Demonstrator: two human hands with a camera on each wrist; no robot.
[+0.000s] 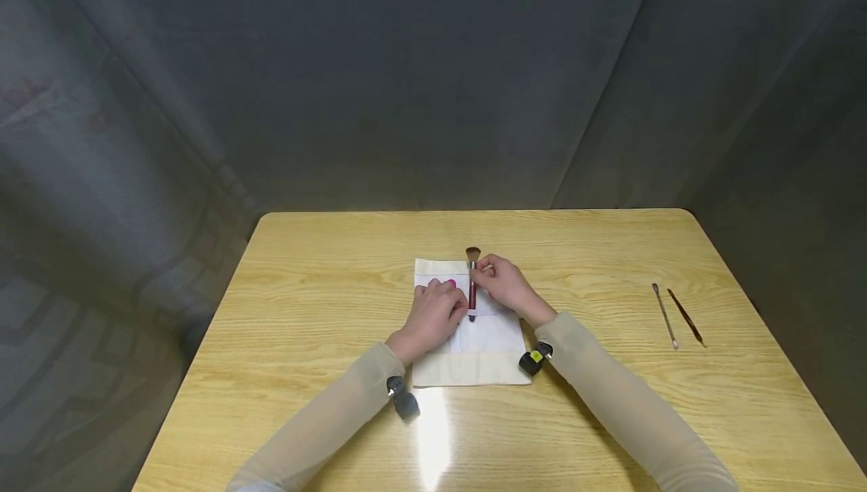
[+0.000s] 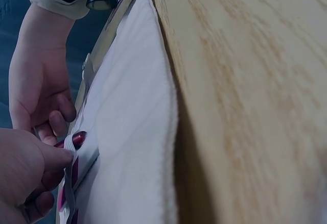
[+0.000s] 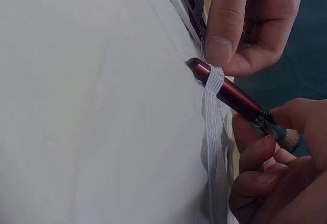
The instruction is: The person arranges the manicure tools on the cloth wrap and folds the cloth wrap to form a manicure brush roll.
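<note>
A makeup brush (image 1: 473,298) with a dark red handle lies upright across a white cloth brush roll (image 1: 491,338). My right hand (image 1: 504,283) pinches it near the metal collar, just below the bristles (image 3: 291,140). The handle's end passes under a white elastic band (image 3: 216,80) sewn to the cloth. My left hand (image 1: 435,315) pinches that band beside the handle, thumb and finger together, as the right wrist view shows. Other dark red and pink pieces (image 3: 191,2) sit under the band on the left hand's side, partly hidden by it.
Two slim tools lie apart on the wooden table (image 1: 325,289) at the right: a thin metallic one (image 1: 665,317) and a dark tapered one (image 1: 687,317). Dark curtains (image 1: 420,86) stand behind the table and at both sides.
</note>
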